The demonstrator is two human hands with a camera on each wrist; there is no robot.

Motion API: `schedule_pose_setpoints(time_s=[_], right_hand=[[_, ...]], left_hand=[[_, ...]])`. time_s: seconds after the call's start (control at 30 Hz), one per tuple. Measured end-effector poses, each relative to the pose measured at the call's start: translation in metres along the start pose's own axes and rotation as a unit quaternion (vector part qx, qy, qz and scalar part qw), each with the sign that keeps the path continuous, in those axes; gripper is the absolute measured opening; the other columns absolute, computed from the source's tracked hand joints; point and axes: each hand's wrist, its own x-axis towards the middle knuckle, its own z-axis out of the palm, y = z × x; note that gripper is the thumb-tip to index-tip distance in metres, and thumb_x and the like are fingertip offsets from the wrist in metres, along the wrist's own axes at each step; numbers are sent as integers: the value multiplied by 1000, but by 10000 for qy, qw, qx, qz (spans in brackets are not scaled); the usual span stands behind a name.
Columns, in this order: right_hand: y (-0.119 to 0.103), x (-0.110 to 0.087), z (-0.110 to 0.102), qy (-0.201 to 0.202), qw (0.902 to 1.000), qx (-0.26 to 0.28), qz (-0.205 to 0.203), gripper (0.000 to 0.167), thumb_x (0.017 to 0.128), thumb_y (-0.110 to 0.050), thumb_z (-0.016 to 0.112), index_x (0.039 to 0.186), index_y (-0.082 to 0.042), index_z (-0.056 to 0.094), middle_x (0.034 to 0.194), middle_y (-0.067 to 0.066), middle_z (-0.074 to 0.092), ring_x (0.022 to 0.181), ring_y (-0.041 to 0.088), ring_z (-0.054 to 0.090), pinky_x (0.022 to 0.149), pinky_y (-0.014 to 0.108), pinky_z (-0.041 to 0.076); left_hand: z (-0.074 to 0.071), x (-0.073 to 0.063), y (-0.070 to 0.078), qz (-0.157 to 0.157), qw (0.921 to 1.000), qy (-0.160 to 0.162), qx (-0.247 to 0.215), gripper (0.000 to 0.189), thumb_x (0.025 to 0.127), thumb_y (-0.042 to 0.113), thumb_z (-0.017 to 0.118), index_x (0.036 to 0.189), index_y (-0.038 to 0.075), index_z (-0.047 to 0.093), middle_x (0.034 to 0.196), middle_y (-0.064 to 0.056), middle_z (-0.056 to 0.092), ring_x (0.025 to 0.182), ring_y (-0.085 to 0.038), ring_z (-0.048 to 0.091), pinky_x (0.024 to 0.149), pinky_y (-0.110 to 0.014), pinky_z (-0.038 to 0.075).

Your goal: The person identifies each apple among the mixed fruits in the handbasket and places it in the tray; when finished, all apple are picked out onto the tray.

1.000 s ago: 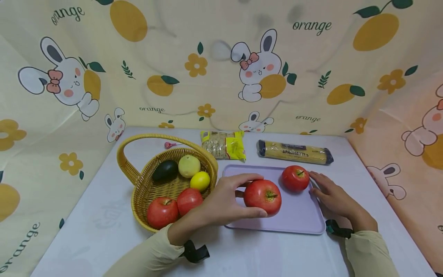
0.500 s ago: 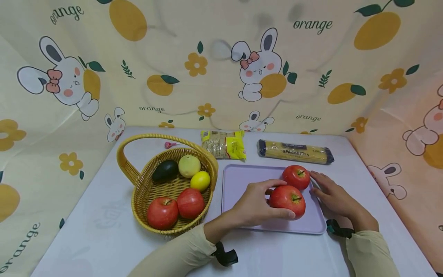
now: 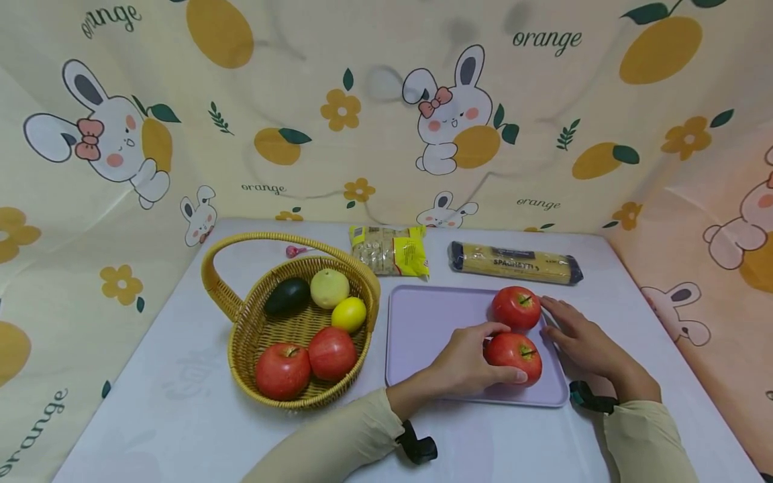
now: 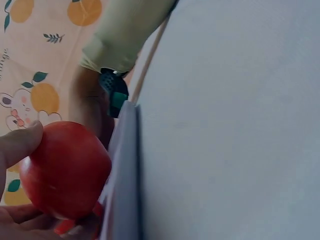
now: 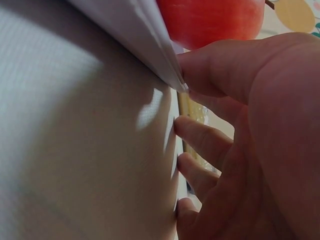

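My left hand [image 3: 468, 362] grips a red apple [image 3: 521, 357] at the right front of the lilac tray [image 3: 423, 322], thumb on its near side. The left wrist view shows that apple [image 4: 67, 170] between thumb and fingers; whether its underside touches the tray I cannot tell. Just behind it, a second red apple [image 3: 516, 308] sits on the tray. My right hand [image 3: 588, 342] rests beside the tray's right edge with relaxed fingers. In the right wrist view its thumb [image 5: 215, 65] touches the tray rim [image 5: 172, 70], and its fingertips are on the table.
Left of the tray stands a wicker basket [image 3: 238, 349] with two red apples, a lemon [image 3: 349, 314], a pale green round fruit [image 3: 329, 288] and a dark oval fruit [image 3: 287, 296]. Behind lie a yellow-labelled packet [image 3: 389, 251], a spaghetti pack [image 3: 515, 262] and a small pink item [image 3: 294, 251].
My left hand has carried the apple rightward from the basket's side of the tray and lowered it in front of the second apple. My right hand has stayed at the tray's edge.
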Motion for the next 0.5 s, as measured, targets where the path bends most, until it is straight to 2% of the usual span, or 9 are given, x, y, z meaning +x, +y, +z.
schedule_pose_setpoints(time_s=[0.13, 0.3, 0.5], right_hand=[[1, -1, 0, -1, 10000, -7, -7, 82, 111, -42, 61, 176, -15, 20, 176, 37, 17, 159, 67, 10, 107, 93, 27], [1, -2, 0, -14, 10000, 46, 35, 83, 111, -43, 61, 176, -16, 18, 176, 37, 16, 159, 68, 10, 106, 93, 28], [0, -2, 0, -33, 9999, 122, 22, 82, 111, -43, 61, 176, -14, 19, 176, 38, 15, 159, 68, 10, 106, 93, 27]], left_hand=[[8, 6, -5, -160, 9998, 37, -98, 67, 85, 31, 97, 144, 21, 67, 122, 12, 75, 105, 2, 64, 95, -19, 58], [18, 12, -7, -203, 9996, 105, -188, 63, 85, 30, 97, 141, 22, 69, 124, 13, 75, 106, 2, 64, 95, -19, 58], [27, 15, -4, -176, 9993, 200, 262, 65, 85, 33, 97, 142, 23, 69, 124, 14, 74, 106, 3, 61, 95, -20, 58]])
